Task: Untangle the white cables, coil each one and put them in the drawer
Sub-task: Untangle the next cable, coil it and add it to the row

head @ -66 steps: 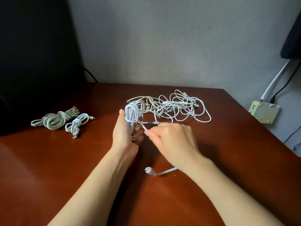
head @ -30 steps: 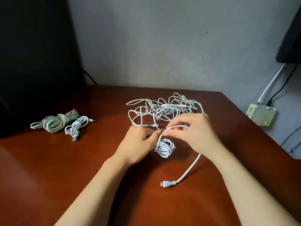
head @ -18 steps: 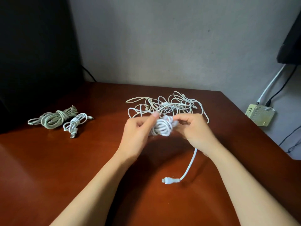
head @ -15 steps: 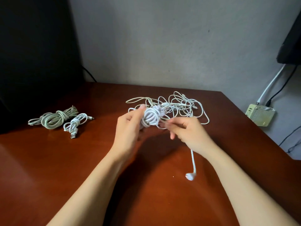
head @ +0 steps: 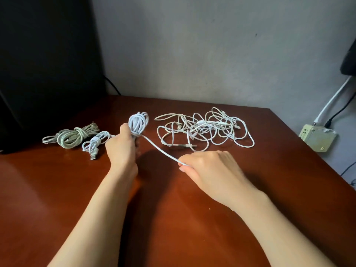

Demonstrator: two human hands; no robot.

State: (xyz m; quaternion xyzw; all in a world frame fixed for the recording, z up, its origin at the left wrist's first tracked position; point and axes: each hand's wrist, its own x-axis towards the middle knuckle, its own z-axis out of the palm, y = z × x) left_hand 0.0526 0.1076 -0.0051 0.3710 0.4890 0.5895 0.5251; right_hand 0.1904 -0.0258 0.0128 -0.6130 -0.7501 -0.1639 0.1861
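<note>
Fingers (head: 124, 132) of the left hand (head: 120, 151) curl round the waist of a white coil (head: 138, 122) held upright above the tabletop (head: 173, 218). The right hand (head: 210, 170) pinches that cable's loose tail (head: 159, 151), drawn taut between the two. By my reading this coil is nearly finished and only the tail wants wrapping. At 10 o'clock from the hands lie two tied-off cables, a grey-green bundle (head: 74, 136) and, just beside it, a small white bundle (head: 96, 143). At 1 o'clock the tangle (head: 206, 130) of white cables lies unsorted. No drawer is in view, so stowing seems wholly ahead.
</note>
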